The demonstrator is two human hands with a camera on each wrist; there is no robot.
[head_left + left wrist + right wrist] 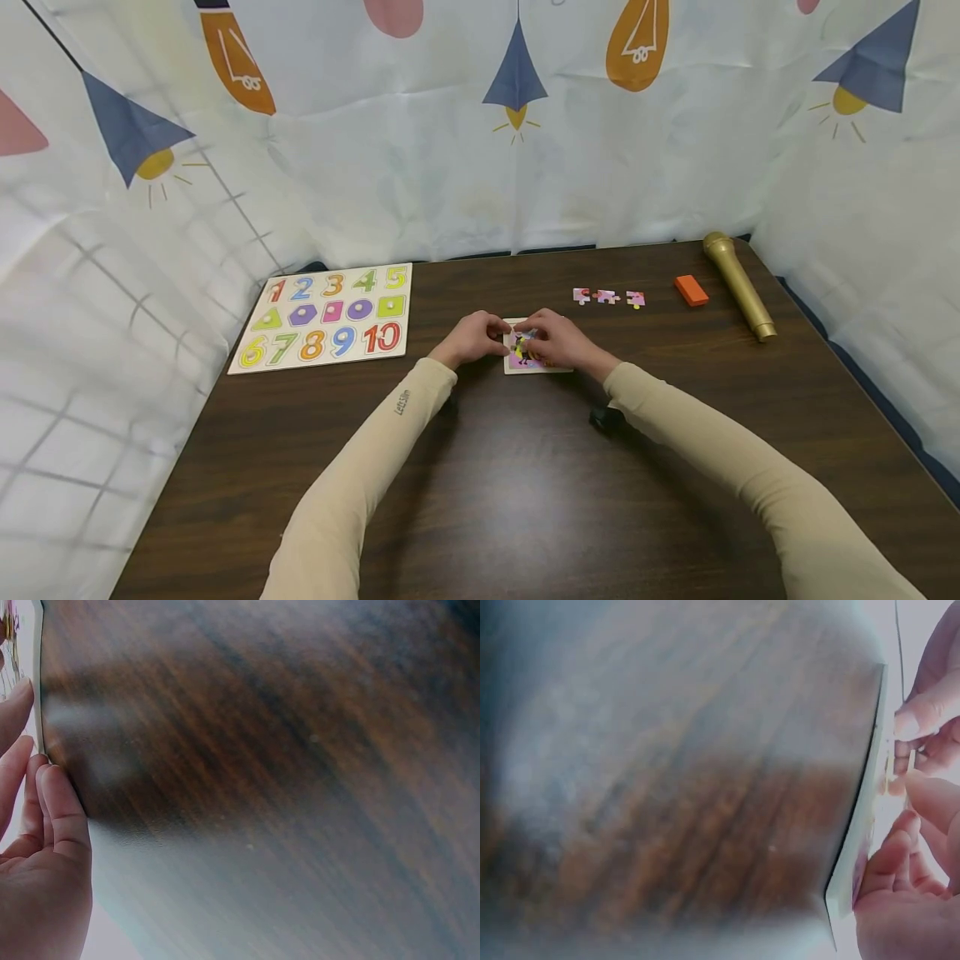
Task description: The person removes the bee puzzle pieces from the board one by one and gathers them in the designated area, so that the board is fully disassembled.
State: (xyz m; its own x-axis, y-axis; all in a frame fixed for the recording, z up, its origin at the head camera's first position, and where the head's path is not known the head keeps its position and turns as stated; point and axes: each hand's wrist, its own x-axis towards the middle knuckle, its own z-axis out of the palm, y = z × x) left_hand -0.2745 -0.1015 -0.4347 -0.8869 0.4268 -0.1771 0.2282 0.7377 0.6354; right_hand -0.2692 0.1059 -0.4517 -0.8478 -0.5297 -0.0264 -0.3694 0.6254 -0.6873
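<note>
A small jigsaw puzzle board (513, 368) with a pale border and a colourful picture lies on the dark table, partly hidden under both hands. My right hand (558, 340) is over it, pinching a puzzle piece (911, 761) that shows as a thin pale edge in the right wrist view. At the board's left side is my left hand (474, 337), its thumb and forefinger bent but apart. In the left wrist view its other fingers (64, 799) rest along the board's edge. Three loose pink puzzle pieces (607, 297) form a row beyond my right hand.
To the left lies a wooden number-and-shape board (327, 319). An orange block (691, 291) and a gold microphone (738, 283) lie at the back right. Patterned white curtains (450, 167) hang behind the table and along its sides.
</note>
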